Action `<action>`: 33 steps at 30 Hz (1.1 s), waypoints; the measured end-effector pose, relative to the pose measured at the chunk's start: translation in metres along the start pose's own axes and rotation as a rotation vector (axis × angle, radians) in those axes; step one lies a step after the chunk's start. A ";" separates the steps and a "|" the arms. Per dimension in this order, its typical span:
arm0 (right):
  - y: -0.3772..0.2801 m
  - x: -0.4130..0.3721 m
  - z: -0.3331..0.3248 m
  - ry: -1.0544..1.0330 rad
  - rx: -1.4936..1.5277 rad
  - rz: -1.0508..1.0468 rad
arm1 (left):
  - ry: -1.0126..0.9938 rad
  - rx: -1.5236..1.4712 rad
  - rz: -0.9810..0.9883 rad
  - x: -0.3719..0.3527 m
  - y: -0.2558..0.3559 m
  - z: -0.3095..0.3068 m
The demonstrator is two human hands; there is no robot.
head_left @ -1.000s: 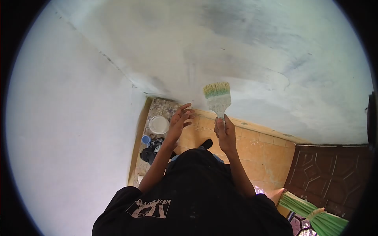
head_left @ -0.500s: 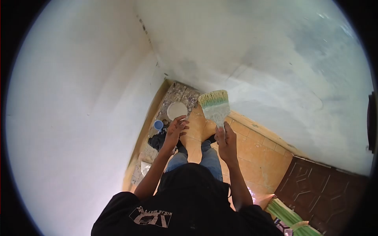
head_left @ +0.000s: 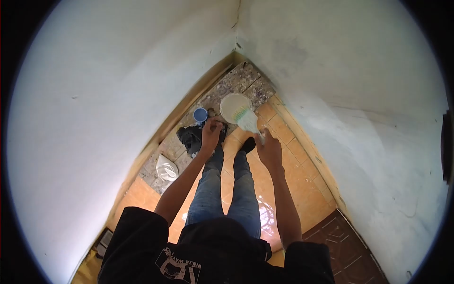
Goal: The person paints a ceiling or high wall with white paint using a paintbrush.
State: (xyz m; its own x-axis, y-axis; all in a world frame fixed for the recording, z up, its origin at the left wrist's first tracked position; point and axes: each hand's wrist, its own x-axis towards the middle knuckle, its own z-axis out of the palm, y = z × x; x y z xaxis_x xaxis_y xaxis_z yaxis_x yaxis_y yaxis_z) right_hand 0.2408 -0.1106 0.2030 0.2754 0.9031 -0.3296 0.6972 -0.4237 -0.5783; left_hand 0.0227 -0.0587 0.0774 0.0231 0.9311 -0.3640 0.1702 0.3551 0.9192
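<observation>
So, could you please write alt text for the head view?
Seen from above, the right hand holds a brush with its bristles at a white bucket in the floor corner. The left hand hangs near a blue cup and dark cloth.

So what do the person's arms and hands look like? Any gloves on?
No gloves: the left hand and right hand are bare. Both arms are bare up to the short sleeves of a black T-shirt, which has a pale print. No watch shows.
</observation>
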 end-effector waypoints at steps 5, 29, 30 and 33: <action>0.024 0.055 0.060 -0.085 -0.224 -0.030 | 0.183 0.177 0.075 0.015 0.028 0.010; 0.034 0.146 0.138 -0.235 -0.517 -0.157 | 0.137 0.012 0.004 0.058 -0.050 0.023; 0.034 0.148 0.140 -0.234 -0.528 -0.161 | 0.126 0.016 0.001 0.059 -0.049 0.022; 0.035 0.152 0.143 -0.235 -0.554 -0.166 | 0.095 0.032 -0.009 0.060 -0.047 0.019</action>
State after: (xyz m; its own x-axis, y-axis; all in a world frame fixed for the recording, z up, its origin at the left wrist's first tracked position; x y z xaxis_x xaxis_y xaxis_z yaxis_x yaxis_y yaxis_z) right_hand 0.2125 0.0019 0.0258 0.0246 0.8873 -0.4605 0.9753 -0.1223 -0.1836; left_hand 0.0347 -0.0211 0.0092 -0.0723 0.9320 -0.3551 0.2011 0.3624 0.9101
